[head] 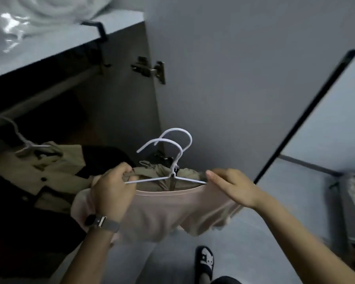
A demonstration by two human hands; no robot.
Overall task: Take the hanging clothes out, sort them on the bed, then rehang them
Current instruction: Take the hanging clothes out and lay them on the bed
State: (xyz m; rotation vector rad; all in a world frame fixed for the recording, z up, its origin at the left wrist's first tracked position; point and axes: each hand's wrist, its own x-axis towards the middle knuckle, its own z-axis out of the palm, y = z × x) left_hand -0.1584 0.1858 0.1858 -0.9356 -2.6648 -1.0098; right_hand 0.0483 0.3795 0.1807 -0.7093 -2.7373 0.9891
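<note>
In front of the open wardrobe, left hand and right hand had fingers closed on the pink shirt and white hangers. Rehanging seemed underway. Next: lift hooks onto the rail.

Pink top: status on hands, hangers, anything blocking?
Left hand and right hand gripping pink top at its shoulders. Two white hangers off the rail. Khaki coat hangs left, apart.

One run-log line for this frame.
left hand: grips pink top | right hand: pinches shoulder | white hanger: inside neckline | off rail
</note>
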